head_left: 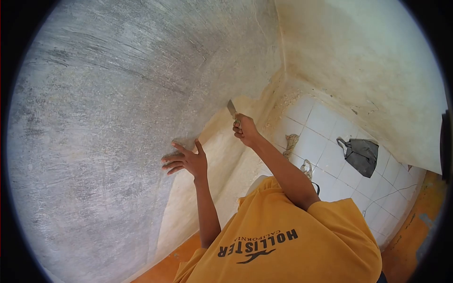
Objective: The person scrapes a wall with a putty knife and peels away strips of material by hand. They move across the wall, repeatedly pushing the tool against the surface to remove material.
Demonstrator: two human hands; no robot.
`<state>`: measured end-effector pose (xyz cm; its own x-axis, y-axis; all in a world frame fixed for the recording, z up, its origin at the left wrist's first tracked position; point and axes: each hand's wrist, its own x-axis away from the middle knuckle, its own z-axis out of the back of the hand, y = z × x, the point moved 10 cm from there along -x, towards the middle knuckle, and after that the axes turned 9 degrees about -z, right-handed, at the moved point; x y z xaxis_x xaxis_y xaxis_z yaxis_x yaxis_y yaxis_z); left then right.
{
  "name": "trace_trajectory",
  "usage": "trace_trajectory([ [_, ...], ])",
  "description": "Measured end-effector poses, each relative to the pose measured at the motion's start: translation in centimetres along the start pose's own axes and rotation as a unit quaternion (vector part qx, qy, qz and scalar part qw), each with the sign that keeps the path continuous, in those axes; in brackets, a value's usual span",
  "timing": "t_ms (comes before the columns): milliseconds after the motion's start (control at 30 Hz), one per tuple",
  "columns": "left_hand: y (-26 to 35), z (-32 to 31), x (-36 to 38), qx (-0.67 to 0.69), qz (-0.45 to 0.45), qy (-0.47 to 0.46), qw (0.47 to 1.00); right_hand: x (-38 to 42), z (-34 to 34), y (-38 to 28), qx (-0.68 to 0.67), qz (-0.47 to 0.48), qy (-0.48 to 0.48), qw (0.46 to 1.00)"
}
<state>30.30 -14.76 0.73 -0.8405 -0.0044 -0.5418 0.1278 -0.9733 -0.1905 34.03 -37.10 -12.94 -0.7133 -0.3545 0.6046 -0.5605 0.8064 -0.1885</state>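
My right hand [244, 129] is closed around the handle of a scraper [231, 107]. Its short flat metal blade points up at the wall, close to the ragged border between two surfaces; whether it touches cannot be told. Grey, rough, streaked coating [118, 104] covers most of the wall, while a smooth cream patch [186, 200] shows along its lower part. Fingers spread, my left hand [186, 160] lies against the wall at that border, left of the scraper and holding nothing.
A second cream wall [368, 70] meets the first at a corner. On the white tiled floor [325, 120] lie a dark grey bag [362, 155], crumpled cloth-like scraps [291, 144] and a thin wire [387, 195]. Orange paint [410, 231] covers a surface at lower right.
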Motion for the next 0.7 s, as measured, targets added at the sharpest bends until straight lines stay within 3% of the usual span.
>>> trace_trajectory([
  [300, 0.3, 0.3, 0.1, 0.001, -0.011, 0.010, 1.000, 0.9, -0.3, 0.0, 0.024, -0.005, -0.001, 1.000],
  [400, 0.3, 0.7, -0.4, 0.009, -0.015, 0.022, 1.000, -0.6, -0.1, -0.5, 0.014, 0.040, 0.029, 0.999],
  [633, 0.6, 0.7, -0.3, -0.020, -0.041, 0.057, 0.997, 0.8, -1.3, -0.3, 0.017, 0.016, -0.004, 1.000],
  [700, 0.4, 0.5, -0.3, -0.009, -0.036, 0.055, 0.998, -2.7, 1.5, -0.7, -0.015, 0.022, 0.030, 0.999],
])
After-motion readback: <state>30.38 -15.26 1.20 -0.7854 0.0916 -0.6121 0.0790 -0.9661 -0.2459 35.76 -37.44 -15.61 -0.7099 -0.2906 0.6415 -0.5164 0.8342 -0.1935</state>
